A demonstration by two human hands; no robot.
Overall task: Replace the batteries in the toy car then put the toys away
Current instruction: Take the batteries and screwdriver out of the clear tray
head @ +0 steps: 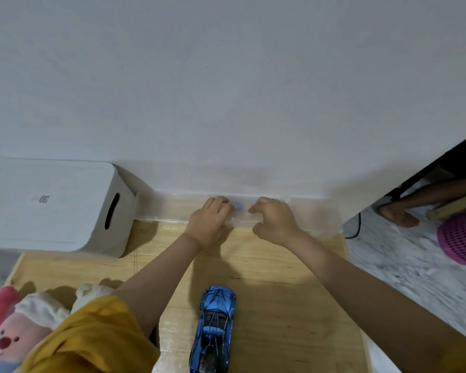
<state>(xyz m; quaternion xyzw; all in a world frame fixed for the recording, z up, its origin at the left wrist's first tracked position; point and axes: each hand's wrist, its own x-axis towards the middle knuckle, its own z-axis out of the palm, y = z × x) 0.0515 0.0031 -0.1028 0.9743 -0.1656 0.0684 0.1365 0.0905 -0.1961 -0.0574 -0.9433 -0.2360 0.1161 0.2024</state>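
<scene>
Two hands work at the far edge of the wooden worktop, where a clear plastic box lies against the wall beside a white appliance at the far left corner. Left hand curls its grip over the box's rim; right hand pinches the lid edge. A small blue thing shows between them; what it is I cannot tell. The blue toy car sits untouched at the near edge, plush toys at the near left corner. Likely opening the box; next, lifting the lid clear.
</scene>
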